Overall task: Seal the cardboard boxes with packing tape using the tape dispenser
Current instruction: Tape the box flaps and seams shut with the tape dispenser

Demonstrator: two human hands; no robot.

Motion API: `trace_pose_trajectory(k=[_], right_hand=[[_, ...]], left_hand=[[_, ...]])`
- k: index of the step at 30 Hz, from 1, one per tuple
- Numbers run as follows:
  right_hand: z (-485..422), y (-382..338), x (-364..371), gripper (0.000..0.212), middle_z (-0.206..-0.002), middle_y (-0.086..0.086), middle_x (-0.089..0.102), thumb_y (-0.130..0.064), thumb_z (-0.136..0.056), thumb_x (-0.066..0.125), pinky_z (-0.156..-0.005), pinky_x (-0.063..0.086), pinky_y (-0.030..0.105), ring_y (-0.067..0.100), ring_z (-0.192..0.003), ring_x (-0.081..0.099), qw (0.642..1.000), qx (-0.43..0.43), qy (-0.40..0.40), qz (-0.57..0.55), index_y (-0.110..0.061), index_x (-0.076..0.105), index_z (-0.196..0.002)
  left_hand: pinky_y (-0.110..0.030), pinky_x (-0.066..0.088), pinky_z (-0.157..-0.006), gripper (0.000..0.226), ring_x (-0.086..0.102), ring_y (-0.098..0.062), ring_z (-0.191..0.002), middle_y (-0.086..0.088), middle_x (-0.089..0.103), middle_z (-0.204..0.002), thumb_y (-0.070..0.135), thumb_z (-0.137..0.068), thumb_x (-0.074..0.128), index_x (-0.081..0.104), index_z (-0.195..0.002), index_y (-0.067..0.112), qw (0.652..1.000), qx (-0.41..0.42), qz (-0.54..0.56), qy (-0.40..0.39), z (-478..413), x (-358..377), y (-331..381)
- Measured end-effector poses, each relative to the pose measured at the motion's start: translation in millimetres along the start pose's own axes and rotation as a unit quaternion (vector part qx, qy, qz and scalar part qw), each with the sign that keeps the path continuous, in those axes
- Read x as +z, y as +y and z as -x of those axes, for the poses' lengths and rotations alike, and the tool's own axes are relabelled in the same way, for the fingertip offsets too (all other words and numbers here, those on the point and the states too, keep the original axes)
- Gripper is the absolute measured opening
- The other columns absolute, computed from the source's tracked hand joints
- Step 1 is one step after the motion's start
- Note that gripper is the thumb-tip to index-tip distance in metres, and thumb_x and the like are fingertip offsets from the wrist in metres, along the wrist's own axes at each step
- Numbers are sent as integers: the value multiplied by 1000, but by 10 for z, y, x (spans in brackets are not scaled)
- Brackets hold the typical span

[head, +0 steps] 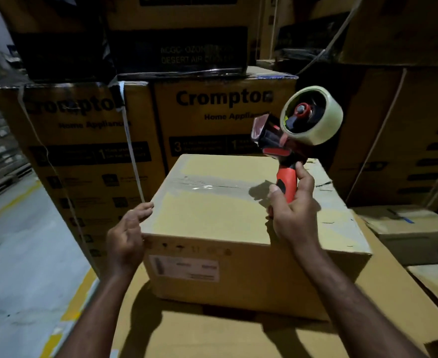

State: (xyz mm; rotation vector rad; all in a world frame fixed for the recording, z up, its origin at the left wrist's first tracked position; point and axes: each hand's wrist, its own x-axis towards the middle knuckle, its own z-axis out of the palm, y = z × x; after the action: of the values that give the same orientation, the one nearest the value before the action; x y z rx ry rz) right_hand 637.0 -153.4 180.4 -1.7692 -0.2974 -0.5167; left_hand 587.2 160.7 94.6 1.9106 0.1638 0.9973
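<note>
A plain cardboard box (228,218) sits in front of me on a larger flat carton (212,334). A strip of clear tape (207,186) runs across its top along the seam. My right hand (294,210) grips the red handle of the tape dispenser (294,133), held upright above the box's right side and off its surface. A roll of clear tape is mounted on it. My left hand (127,236) rests flat against the box's left near corner, fingers apart, holding nothing.
Tall printed appliance cartons (223,109) are stacked close behind, one bound with a white strap (130,140). More cartons stand at the right, with a smaller box (414,228) low beside me. Concrete floor with yellow lines (21,241) lies to the left.
</note>
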Motion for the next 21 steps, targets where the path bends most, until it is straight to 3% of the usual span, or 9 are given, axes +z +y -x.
trace_pose_trajectory(k=[2,6,9,11,12,14,16,18,21], right_hand=[[5,12,-24,62,-89,-8,57,-22,-102,56,-56,56,41,12,-65,64,1000,-6,22,-17,-25,21,-154],[-36,80,-80,63,-85,-2,61,-21,-101,56,-52,55,37,11,-59,62,999,11,6,-53,-27,22,-154],[-104,119,-62,63,-101,13,63,-23,-100,58,-53,53,28,15,-65,63,996,30,-39,-78,-31,25,-154],[-119,88,-27,63,-111,10,62,-24,-100,59,-54,54,25,17,-71,66,996,17,-66,-56,-31,27,-154],[-113,57,-22,63,-113,6,60,-25,-99,60,-56,56,25,16,-74,67,996,7,-79,-42,-30,28,-154],[-76,7,-53,63,-111,-3,58,-24,-98,62,-59,58,27,17,-77,67,994,-10,-107,-28,-30,31,-153],[-10,-45,-108,63,-110,-15,56,-24,-97,64,-64,60,34,17,-81,69,990,-26,-138,-24,-33,33,-151],[67,-105,-170,63,-114,-21,53,-26,-96,66,-71,61,32,14,-89,69,985,-50,-164,-16,-34,34,-150],[105,-237,-287,66,-121,-14,49,-29,-96,65,-75,52,15,5,-90,61,981,-93,-170,33,-34,32,-152]], left_hand=[[-45,47,-106,43,60,-16,-125,0,69,-125,46,-106,30,69,-107,29,999,-25,26,22,123,28,120],[-41,53,-95,55,63,-12,-114,6,71,-117,58,-101,36,73,-115,21,996,-68,-26,47,277,0,405],[-38,55,-73,48,64,-14,-86,9,70,-92,59,-102,42,75,-108,24,972,-88,-215,-30,106,-53,705],[-37,54,-70,44,64,-19,-78,5,69,-84,56,-103,45,73,-98,22,936,-92,-333,-72,-23,-31,946],[-35,55,-67,43,65,-19,-77,4,69,-83,53,-103,46,73,-96,20,933,-94,-337,-79,-58,26,1098],[-27,51,-54,41,64,-12,-77,1,69,-87,45,-105,49,72,-98,13,966,-132,-212,-67,-103,201,1387],[-25,55,-65,46,69,-15,-91,-6,73,-107,48,-105,47,70,-112,9,966,-241,42,-79,-205,405,1647],[-45,59,-88,68,72,-29,-103,-16,71,-121,63,-103,38,63,-126,5,901,-343,233,-125,-333,554,1852],[-57,53,-97,82,71,-42,-104,-25,71,-118,73,-99,31,63,-125,2,828,-384,361,-192,-485,700,2075]])
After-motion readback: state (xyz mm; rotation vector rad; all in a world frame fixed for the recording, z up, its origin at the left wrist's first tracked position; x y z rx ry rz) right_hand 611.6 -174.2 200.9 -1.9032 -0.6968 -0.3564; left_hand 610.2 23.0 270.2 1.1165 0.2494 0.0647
